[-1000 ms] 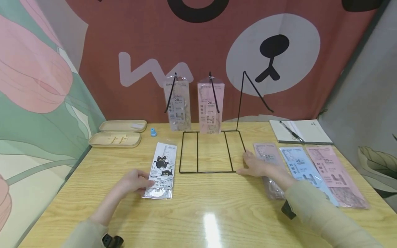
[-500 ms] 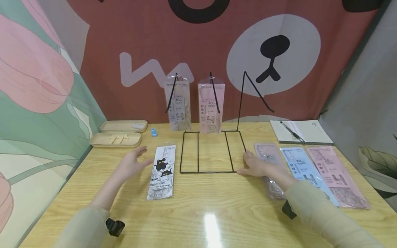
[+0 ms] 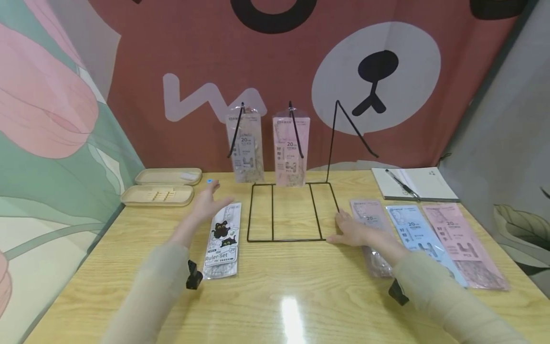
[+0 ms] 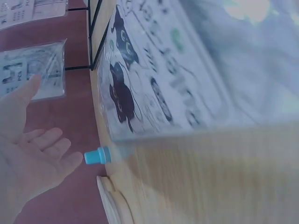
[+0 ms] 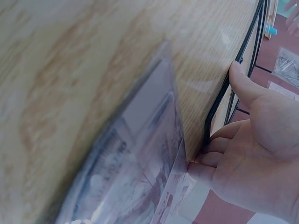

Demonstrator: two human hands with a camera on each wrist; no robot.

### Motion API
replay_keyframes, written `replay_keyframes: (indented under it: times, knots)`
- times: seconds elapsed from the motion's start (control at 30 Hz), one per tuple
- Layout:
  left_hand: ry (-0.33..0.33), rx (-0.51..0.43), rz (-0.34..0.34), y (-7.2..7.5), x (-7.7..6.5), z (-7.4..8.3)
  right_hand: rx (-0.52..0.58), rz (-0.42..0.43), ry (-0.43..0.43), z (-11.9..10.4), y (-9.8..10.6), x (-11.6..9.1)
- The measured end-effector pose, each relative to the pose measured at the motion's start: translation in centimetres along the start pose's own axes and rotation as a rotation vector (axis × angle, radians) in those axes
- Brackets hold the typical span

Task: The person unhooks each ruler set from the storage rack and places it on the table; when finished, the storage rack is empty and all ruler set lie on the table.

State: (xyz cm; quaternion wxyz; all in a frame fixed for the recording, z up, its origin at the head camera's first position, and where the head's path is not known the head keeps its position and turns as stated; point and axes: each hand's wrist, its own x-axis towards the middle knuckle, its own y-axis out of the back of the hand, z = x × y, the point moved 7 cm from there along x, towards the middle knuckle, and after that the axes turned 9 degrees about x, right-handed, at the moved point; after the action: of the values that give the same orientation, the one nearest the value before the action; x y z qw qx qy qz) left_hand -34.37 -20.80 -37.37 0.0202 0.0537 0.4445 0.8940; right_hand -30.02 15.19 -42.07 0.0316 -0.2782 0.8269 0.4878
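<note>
My left hand (image 3: 206,208) is in the air over the left of the table, fingers spread and holding nothing. Just right of it lies a ruler set (image 3: 221,241) in a clear sleeve with black cats; the left wrist view shows it close up. A small light-blue cap-like piece (image 4: 96,156) is near the left fingertips, mostly hidden by them in the head view. My right hand (image 3: 354,229) rests at the front right corner of a black wire display rack (image 3: 296,240), thumb on the front bar, fingers along the side bar. Bagged ruler sets, one grey (image 3: 247,143) and one pink (image 3: 290,148), hang on its hooks.
Beside the right hand lie more bagged ruler sets: a greyish pink one (image 3: 365,210), a blue one (image 3: 410,229) and a pink one (image 3: 457,239). Behind them is a notebook (image 3: 438,184) with a pen (image 3: 401,183). An opened beige case (image 3: 129,197) is at the back left.
My left hand has let go of the cat ruler set, leaving it on the table, and has moved forward to the blue piece. My right hand stays at the rack's corner.
</note>
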Motion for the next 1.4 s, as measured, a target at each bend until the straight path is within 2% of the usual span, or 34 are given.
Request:
replay_keyframes:
  times: [0.2, 0.37, 0.53, 0.7, 0.8, 0.97, 1.07, 1.2, 1.33, 1.4]
  knots:
    - [0.028, -0.067, -0.020, -1.3, 2.2, 0.8, 0.000, 0.008, 0.012, 0.1, 0.0, 0.0]
    - [0.074, -0.159, 0.025, -1.4, 3.5, 1.8, 0.001, 0.014, 0.007, 0.3, 0.0, 0.1]
    - [0.106, -0.267, 0.060, -1.2, 4.3, 2.8, 0.002, 0.017, 0.007, 0.2, 0.0, 0.1]
    - [0.121, -0.389, 0.067, -1.5, 4.7, 3.6, 0.009, 0.015, -0.003, 0.1, 0.0, 0.1]
    - [0.131, -0.431, 0.053, -1.9, 4.8, 3.9, 0.017, 0.012, -0.009, 0.1, -0.1, 0.1]
    - [0.135, -0.375, 0.020, -2.6, 4.8, 4.1, 0.029, 0.008, -0.007, 0.1, -0.1, 0.0]
    - [0.125, -0.346, 0.031, -2.7, 4.8, 4.1, 0.033, 0.009, -0.003, 0.1, -0.1, -0.1]
    - [0.109, -0.309, 0.085, -2.4, 4.4, 4.0, 0.033, 0.010, 0.003, 0.1, -0.2, 0.0]
    - [0.086, -0.279, 0.149, -1.8, 3.4, 3.9, 0.024, 0.013, 0.009, 0.1, -0.1, 0.1]
    - [0.059, -0.284, 0.159, -1.5, 2.8, 4.0, 0.019, 0.015, 0.010, 0.1, -0.1, 0.1]
